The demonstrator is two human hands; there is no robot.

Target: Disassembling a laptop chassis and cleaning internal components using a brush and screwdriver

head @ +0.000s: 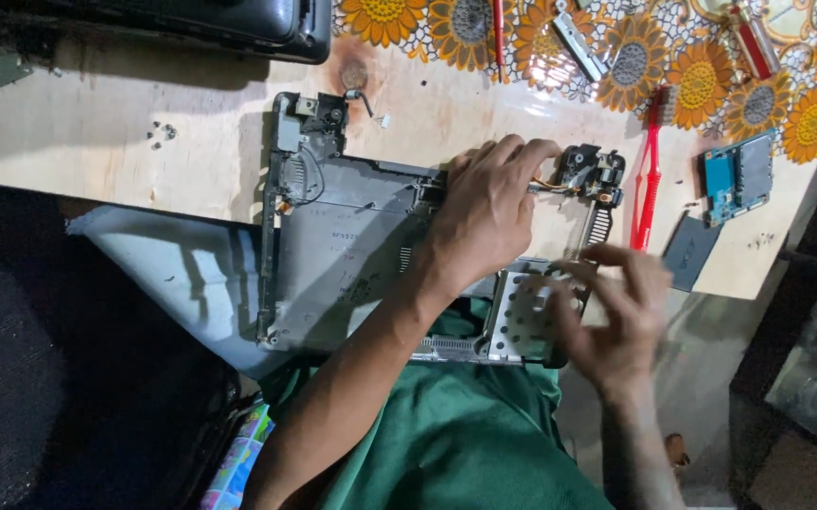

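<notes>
Left hand [488,212] pressing down on stripped laptop base [352,250] at plywood bench's near edge, fingers curled, pinching nothing visible; right hand [616,316], blurred, fingers spread over perforated metal drive cage [522,321]; red toothbrush [649,175] right.

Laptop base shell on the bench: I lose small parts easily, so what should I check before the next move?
1. Left hand steadying the laptop base shell: ok, it presses on the shell.
2. Right hand grip on the perforated metal bracket: cannot tell, blurred.
3. Shell fully supported: not ok, its near edge overhangs the plywood board.
4. Loose screws kept away from the edge: ok.
5. Red toothbrush and blue circuit board out of the way: ok.
</notes>
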